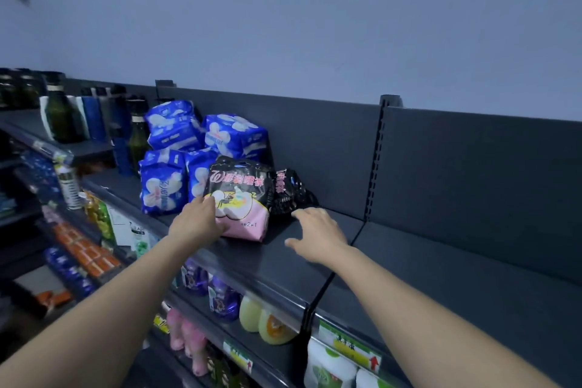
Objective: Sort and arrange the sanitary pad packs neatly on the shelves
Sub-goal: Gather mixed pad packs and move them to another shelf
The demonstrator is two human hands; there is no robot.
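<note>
Far to the left of the black-and-pink pack [242, 198], dark green bottles [61, 116] are standing on the top shelf [283, 264]. Just left of and behind the black-and-pink pack, four blue packs [162, 189] are sitting in a loose two-layer heap, the nearest one touching its left side. The left hand [200, 220] is reaching in from the left and curling its fingers over the lower left corner of the black-and-pink pack. The thumb is hidden, so it seems to be gripping rather than only resting there. The black-and-pink pack is standing upright near the shelf's front edge, leaning slightly. Directly behind it on the right, a second black pack [288, 192] is lying tilted against the back panel. Right of the black-and-pink pack, the right hand [318, 235] is hovering over bare shelf with fingers spread wide, holding nothing, its fingertips close to the black pack. Further right, a slotted upright [374, 161] is dividing the back panel. Below the black-and-pink pack, purple pouches [220, 293] are sitting on a lower shelf.
</note>
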